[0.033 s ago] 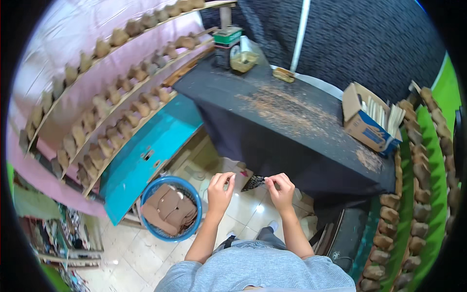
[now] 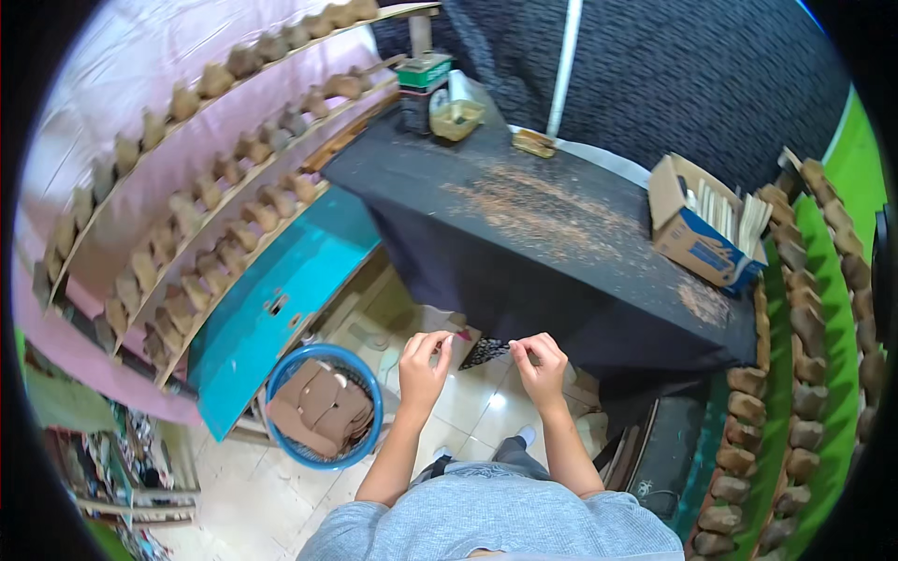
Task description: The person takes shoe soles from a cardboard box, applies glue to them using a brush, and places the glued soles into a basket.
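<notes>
Both hands are raised in front of me, a short gap apart. My left hand (image 2: 426, 363) has its thumb and fingertips pressed together in a pinch. Likewise pinched is my right hand (image 2: 540, 363), level with the left one. Whatever lies between the fingertips, if anything, is too small to make out. Down to the left of my left hand, a round blue basket (image 2: 376, 439) on the floor holds brown cut pieces (image 2: 318, 407). Beyond the hands stands a table with a black cover (image 2: 449, 248), its top strewn with brown shavings (image 2: 543, 210).
Shelves with rows of brown shoe lasts (image 2: 215, 79) line the left; more lasts (image 2: 745, 409) fill racks at the right. A blue cardboard box (image 2: 708, 248), a bagged item (image 2: 456, 117) and a green-topped tin (image 2: 424, 70) stand on the table. A turquoise panel (image 2: 271, 299) slopes at left.
The surroundings sit slightly further left in the picture, as the view has turned a little. Both hands keep the same pinched pose and place in front of me.
</notes>
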A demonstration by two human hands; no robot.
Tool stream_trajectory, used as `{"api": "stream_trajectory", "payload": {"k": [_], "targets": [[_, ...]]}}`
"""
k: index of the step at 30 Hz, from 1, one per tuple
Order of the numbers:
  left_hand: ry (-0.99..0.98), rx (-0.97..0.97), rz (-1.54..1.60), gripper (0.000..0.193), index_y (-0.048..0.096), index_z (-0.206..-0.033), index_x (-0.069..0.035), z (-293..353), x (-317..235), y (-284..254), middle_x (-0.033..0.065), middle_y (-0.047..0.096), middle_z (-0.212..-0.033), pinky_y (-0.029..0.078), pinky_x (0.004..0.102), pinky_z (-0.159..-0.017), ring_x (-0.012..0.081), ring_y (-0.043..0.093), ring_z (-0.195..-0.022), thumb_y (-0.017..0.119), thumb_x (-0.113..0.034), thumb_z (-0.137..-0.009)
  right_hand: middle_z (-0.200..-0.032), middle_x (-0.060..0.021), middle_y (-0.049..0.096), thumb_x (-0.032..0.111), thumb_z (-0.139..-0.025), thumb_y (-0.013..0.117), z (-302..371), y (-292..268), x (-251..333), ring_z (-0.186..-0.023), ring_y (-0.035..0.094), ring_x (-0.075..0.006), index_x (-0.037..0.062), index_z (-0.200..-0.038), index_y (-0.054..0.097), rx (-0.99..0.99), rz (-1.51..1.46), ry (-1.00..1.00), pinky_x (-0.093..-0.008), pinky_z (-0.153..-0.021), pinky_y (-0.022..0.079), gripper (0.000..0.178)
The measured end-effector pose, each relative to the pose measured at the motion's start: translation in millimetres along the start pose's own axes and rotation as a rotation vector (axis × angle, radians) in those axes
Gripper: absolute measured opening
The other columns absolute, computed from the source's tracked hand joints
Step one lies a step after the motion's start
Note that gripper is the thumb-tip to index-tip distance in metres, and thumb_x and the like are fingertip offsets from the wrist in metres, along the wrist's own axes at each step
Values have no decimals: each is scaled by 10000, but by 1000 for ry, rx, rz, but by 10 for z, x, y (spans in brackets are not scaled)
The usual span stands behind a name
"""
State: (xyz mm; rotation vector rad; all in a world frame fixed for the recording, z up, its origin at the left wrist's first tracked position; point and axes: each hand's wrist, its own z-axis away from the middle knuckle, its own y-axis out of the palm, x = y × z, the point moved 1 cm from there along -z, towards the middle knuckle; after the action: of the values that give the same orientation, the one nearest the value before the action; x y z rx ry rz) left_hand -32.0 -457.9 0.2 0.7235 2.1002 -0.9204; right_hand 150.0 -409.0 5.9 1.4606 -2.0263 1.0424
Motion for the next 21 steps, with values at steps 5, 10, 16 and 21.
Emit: {"api": "stream_trajectory", "payload": {"k": [5, 10, 16, 21], "targets": [[83, 91, 85, 71, 656, -876, -38, -124, -361, 879, 80, 611, -781, 470, 312, -639, 201, 574, -683, 642, -74, -816, -634, -61, 580, 104, -767, 717, -156, -788, -372, -598, 529, -195, 31, -700, 636, -102, 127, -23, -300, -549, 420, 128], [93, 188, 203, 66, 656, -877, -39, -175, -804, 1793, 77, 613, -787, 482, 305, -641, 192, 583, -691, 640, -80, -828, -642, -63, 588, 101, -758, 723, -343, -1616, -772, -600, 537, -198, 31, -700, 638, -185, 230, -20, -302, -550, 428, 124], [190, 253, 282, 72, 662, -876, -39, -194, -1250, 2706, 72, 614, -781, 480, 303, -640, 189, 581, -689, 653, -74, -813, -641, -67, 588, 88, -745, 733, -479, -2432, -1290, -594, 544, -199, 26, -701, 640, -343, 337, -9, -298, -550, 435, 120], [268, 337, 308, 111, 670, -878, -50, -289, -1555, 3204, 65, 615, -784, 477, 306, -646, 191, 579, -700, 695, -90, -778, -687, -64, 599, 18, -742, 719, -624, -2829, -1490, -606, 552, -170, 6, -744, 637, -375, 354, 49, -271, -579, 449, 83]]}}
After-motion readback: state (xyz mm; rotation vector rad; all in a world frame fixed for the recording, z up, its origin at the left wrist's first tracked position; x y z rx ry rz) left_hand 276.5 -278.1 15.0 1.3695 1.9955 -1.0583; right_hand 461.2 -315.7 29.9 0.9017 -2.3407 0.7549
